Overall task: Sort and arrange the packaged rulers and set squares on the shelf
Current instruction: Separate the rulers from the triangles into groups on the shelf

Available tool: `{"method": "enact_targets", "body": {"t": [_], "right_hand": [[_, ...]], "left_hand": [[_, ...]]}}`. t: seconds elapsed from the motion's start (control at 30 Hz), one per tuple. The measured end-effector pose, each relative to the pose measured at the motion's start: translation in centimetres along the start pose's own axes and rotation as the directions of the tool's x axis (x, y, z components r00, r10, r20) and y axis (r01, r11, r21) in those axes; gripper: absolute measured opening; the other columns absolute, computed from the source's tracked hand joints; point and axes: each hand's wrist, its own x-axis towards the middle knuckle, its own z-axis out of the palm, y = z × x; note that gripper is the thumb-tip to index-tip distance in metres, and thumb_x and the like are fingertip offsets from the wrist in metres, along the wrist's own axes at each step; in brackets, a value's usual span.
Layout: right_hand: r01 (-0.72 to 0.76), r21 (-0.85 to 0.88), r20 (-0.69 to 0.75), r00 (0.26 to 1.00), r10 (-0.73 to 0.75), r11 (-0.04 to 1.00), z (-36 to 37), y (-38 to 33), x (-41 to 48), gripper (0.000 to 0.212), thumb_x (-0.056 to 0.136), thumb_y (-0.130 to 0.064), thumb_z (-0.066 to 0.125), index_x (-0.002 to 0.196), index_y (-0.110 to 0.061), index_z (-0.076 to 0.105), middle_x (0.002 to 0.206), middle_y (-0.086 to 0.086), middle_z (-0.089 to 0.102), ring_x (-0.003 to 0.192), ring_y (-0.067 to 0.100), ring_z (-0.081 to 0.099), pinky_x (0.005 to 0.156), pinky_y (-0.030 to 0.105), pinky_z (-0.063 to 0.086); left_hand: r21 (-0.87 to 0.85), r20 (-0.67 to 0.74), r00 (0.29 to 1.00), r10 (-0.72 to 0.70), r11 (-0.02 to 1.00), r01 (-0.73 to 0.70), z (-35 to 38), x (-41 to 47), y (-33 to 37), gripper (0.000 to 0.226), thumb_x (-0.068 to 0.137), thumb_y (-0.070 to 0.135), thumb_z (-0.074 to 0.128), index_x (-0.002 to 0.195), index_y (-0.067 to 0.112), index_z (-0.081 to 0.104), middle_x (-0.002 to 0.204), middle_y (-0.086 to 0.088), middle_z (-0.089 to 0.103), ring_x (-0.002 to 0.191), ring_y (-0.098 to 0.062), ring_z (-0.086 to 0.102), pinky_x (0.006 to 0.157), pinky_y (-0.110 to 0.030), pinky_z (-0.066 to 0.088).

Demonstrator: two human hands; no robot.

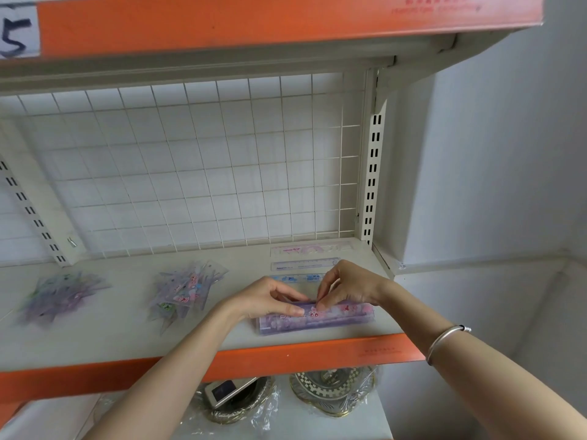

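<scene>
Purple ruler packs were pinched by the right hand. They were gripped, fingers curled, by the left hand too.

Purple ruler packs stacked flat, shelf front-right.

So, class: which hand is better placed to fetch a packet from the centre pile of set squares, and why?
Left, probably. The left hand sits nearest that pile; the right hand is farther, pinching the ruler stack.
</scene>
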Motion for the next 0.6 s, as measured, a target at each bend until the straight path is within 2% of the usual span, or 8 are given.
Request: {"method": "enact_targets", "body": {"t": [0.07, 0.13, 0.27, 0.37, 0.43, 0.47, 0.53, 0.6], "right_hand": [[-0.005, 0.017, 0.004, 1.000, 0.005, 1.000, -0.2, -0.1, 0.0, 0.014, 0.065, -0.011, 0.083, 0.075, -0.005, 0.075, 0.068, 0.005, 0.067, 0.068, 0.007, 0.060, 0.085, 0.030, 0.048], [-0.022, 0.020, 0.015, 1.000, 0.021, 1.000, -0.4, -0.2, -0.1, 0.015, 0.066, -0.011, 0.082, 0.077, -0.003, 0.075, 0.069, 0.006, 0.067, 0.070, 0.008, 0.059, 0.082, 0.026, 0.047], [-0.126, 0.028, 0.070, 0.990, 0.124, 0.992, -1.0, -0.8, -0.3, 0.007, 0.073, -0.012, 0.077, 0.077, -0.009, 0.072, 0.067, -0.001, 0.063, 0.066, 0.008, 0.054, 0.061, 0.023, 0.042], [-0.137, 0.050, 0.040, 0.990, 0.135, 0.989, -1.2, -0.9, 0.1, 0.003, 0.074, -0.012, 0.075, 0.075, -0.013, 0.072, 0.070, -0.005, 0.067, 0.076, 0.007, 0.060, 0.075, 0.026, 0.046], [-0.123, 0.052, 0.016, 0.992, 0.122, 0.991, -1.4, -1.0, 0.5, 0.003, 0.075, -0.013, 0.075, 0.074, -0.014, 0.072, 0.076, -0.001, 0.069, 0.085, 0.011, 0.062, 0.087, 0.027, 0.044], [-0.117, 0.056, 0.007, 0.993, 0.116, 0.992, -1.4, -1.1, 0.5, 0.002, 0.075, -0.013, 0.075, 0.075, -0.013, 0.072, 0.078, 0.001, 0.069, 0.086, 0.013, 0.062, 0.088, 0.026, 0.044], [-0.100, 0.072, -0.010, 0.995, 0.101, 0.992, -1.6, -1.3, 0.6, 0.003, 0.077, -0.013, 0.074, 0.078, -0.010, 0.072, 0.079, 0.006, 0.069, 0.082, 0.015, 0.060, 0.083, 0.025, 0.045], [-0.072, 0.092, -0.009, 0.997, 0.073, 0.993, -1.6, -1.6, 0.6, 0.005, 0.079, -0.012, 0.072, 0.080, -0.007, 0.070, 0.077, 0.011, 0.070, 0.072, 0.019, 0.058, 0.070, 0.028, 0.045]], "left_hand": [[-0.007, -0.005, 1.000, 0.001, 1.000, -0.001, 0.0, -0.1, 0.0, 0.031, 0.080, 0.017, 0.075, 0.111, 0.017, 0.071, 0.106, -0.001, 0.071, 0.107, -0.016, 0.063, 0.100, -0.027, 0.046], [-0.013, -0.011, 1.000, 0.001, 1.000, -0.001, 0.1, -0.1, 0.1, 0.027, 0.081, 0.020, 0.074, 0.109, 0.018, 0.072, 0.107, 0.001, 0.071, 0.109, -0.013, 0.063, 0.101, -0.025, 0.045], [-0.041, -0.036, 0.999, 0.013, 0.999, -0.015, 0.1, -0.2, 0.4, 0.017, 0.082, 0.024, 0.073, 0.099, 0.021, 0.075, 0.096, 0.010, 0.073, 0.099, -0.001, 0.064, 0.095, -0.017, 0.046], [-0.059, -0.092, 0.996, 0.013, 0.998, -0.018, 0.0, -0.3, 0.6, 0.019, 0.083, 0.027, 0.072, 0.099, 0.018, 0.075, 0.095, 0.012, 0.072, 0.097, 0.003, 0.063, 0.093, -0.015, 0.044], [-0.068, -0.127, 0.992, 0.021, 0.997, -0.030, -0.1, -0.2, 0.8, 0.019, 0.083, 0.027, 0.072, 0.098, 0.016, 0.075, 0.094, 0.010, 0.072, 0.094, 0.003, 0.063, 0.090, -0.014, 0.044], [-0.083, -0.142, 0.990, 0.028, 0.996, -0.040, -0.2, -0.2, 1.0, 0.017, 0.084, 0.026, 0.071, 0.097, 0.016, 0.075, 0.093, 0.008, 0.073, 0.091, 0.001, 0.064, 0.088, -0.014, 0.046], [-0.119, -0.160, 0.987, 0.033, 0.992, -0.052, -0.4, -0.2, 1.3, 0.011, 0.086, 0.022, 0.069, 0.094, 0.017, 0.074, 0.090, 0.005, 0.073, 0.085, -0.003, 0.067, 0.082, -0.015, 0.049], [-0.126, -0.185, 0.982, 0.037, 0.990, -0.061, -0.8, -0.1, 1.6, 0.008, 0.088, 0.019, 0.067, 0.092, 0.019, 0.074, 0.088, 0.004, 0.074, 0.081, -0.006, 0.069, 0.080, -0.019, 0.049]]}}
